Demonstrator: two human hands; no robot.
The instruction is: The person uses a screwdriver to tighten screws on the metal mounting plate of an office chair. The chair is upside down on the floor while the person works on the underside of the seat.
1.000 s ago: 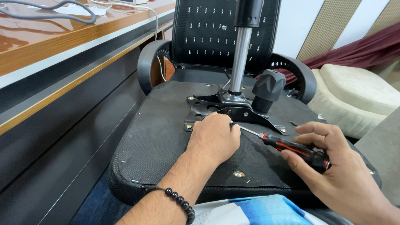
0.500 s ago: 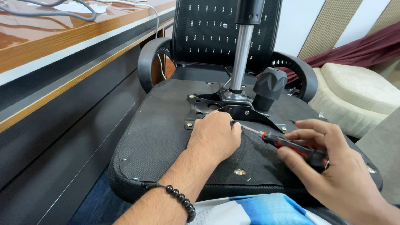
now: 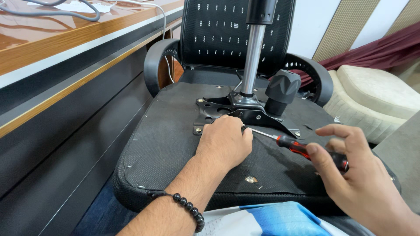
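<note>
A red-and-black screwdriver [image 3: 306, 150] lies across the upturned underside of an office chair seat [image 3: 170, 144], its handle held in the grip of the right hand [image 3: 363, 183] — thumb and fingers closed narrowly around it — while its thin metal shaft runs leftward from that grip to the left hand [image 3: 223, 142]. The left hand rests palm-down on the seat fabric, fingers curled over the screwdriver's tip at the edge of the black metal mounting plate [image 3: 245, 111], so the tip itself is hidden; whether those fingers pinch anything cannot be told. Beyond the grip rise the chrome gas-lift column [image 3: 253, 57] and a black tension knob [image 3: 282, 89] just beside it. A dark bead bracelet [image 3: 188, 207] circles the left wrist. Farther left of both hands runs a wood-topped counter [image 3: 65, 48] — a grey cable [image 3: 52, 11] lying on it.
</note>
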